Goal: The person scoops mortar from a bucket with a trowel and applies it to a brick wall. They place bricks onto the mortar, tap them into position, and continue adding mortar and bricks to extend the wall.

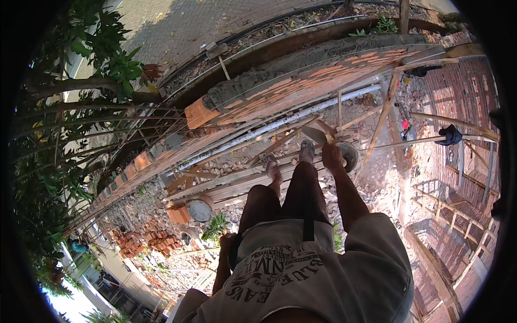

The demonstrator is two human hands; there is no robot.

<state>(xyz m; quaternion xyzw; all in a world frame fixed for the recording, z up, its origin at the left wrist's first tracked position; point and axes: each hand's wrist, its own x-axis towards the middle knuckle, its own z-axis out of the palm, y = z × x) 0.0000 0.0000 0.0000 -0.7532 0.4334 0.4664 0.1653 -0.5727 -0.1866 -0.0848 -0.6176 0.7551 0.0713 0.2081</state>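
The trowel blade [314,134] is smooth, flat metal, the mortar [253,85] looks rough and lumpy, the brick wall [200,114] is rough and matt, the planks [231,185] are plain wood, and the shirt [366,264] is matt cloth

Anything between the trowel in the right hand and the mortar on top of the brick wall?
Yes, in this view a slanting brown wooden batten and a long whitish pipe lie between the grey metal trowel in the right hand and the rough grey mortar. Their heights are unclear; they may sit below the path.
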